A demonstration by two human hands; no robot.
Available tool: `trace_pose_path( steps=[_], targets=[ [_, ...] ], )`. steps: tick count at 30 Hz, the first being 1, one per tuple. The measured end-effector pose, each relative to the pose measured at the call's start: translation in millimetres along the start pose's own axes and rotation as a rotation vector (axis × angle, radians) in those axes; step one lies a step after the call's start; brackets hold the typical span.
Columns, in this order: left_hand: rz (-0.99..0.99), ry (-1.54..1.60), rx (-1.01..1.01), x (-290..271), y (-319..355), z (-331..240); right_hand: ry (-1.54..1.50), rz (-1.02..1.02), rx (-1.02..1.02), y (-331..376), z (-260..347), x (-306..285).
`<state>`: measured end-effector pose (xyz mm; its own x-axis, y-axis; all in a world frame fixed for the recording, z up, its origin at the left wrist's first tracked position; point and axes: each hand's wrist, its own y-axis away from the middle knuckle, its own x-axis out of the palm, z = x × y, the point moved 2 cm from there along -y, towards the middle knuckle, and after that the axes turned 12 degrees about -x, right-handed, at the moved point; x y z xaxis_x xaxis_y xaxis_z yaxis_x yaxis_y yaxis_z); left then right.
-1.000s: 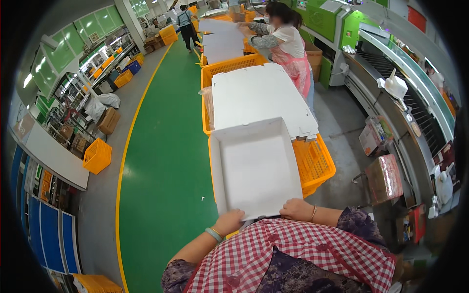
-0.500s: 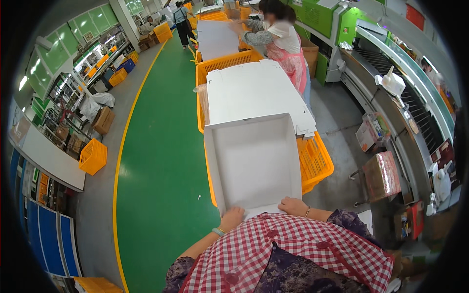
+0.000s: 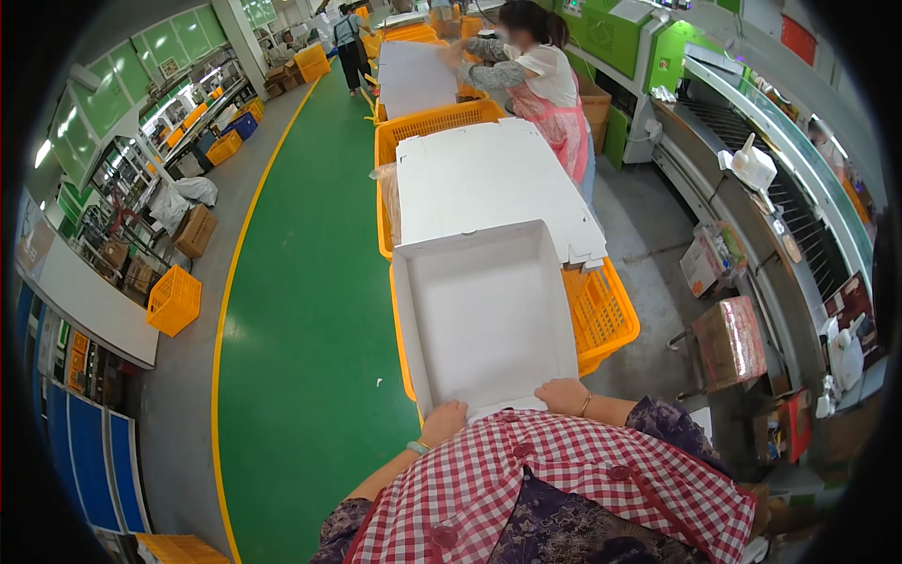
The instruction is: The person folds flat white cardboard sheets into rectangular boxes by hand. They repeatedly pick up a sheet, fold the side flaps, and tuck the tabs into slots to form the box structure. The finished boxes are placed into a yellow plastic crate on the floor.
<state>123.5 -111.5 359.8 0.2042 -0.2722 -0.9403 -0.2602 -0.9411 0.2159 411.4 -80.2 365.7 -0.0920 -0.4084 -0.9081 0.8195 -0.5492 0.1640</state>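
Uneven pressure risked creasing the shallow white cardboard box (image 3: 487,315), its near edge pinched by left fingers (image 3: 454,412) and right fingers (image 3: 552,393).

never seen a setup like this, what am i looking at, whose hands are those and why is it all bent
There is no robot here: these are a person's own bare hands. The view comes from a wide fisheye camera worn on the head and looking down, so straight edges curve toward the rim. The left hand and right hand hold the near side of a shallow, open white cardboard box. Beyond it, flat white cardboard sheets lie over orange plastic crates. A co-worker in a pink apron stands farther off.
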Motion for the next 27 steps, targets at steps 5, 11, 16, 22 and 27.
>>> trace_pose_path(
  steps=[5, 11, 16, 22, 27],
  targets=[
    [-0.028, -0.037, -0.027, 0.2, 2.2, 0.7, -0.04, -0.12, -0.066, 8.3, 3.1, -13.5],
    [-0.122, 0.047, -0.035, -5.8, 12.6, -1.4, -0.114, -0.264, -0.141, 34.5, -1.7, -42.2],
    [-0.132, 0.085, -0.059, -8.2, 15.2, 3.4, -0.012, -0.112, -0.067, 30.3, 4.1, -37.8],
    [0.01, 0.202, 0.078, -42.6, 34.1, 13.8, 0.072, -0.265, -0.203, 37.0, 1.9, -24.8],
    [-0.035, 0.007, 0.18, -56.5, 28.0, 14.1, 0.131, -0.165, -0.234, 32.3, 0.3, -22.7]
  ],
)
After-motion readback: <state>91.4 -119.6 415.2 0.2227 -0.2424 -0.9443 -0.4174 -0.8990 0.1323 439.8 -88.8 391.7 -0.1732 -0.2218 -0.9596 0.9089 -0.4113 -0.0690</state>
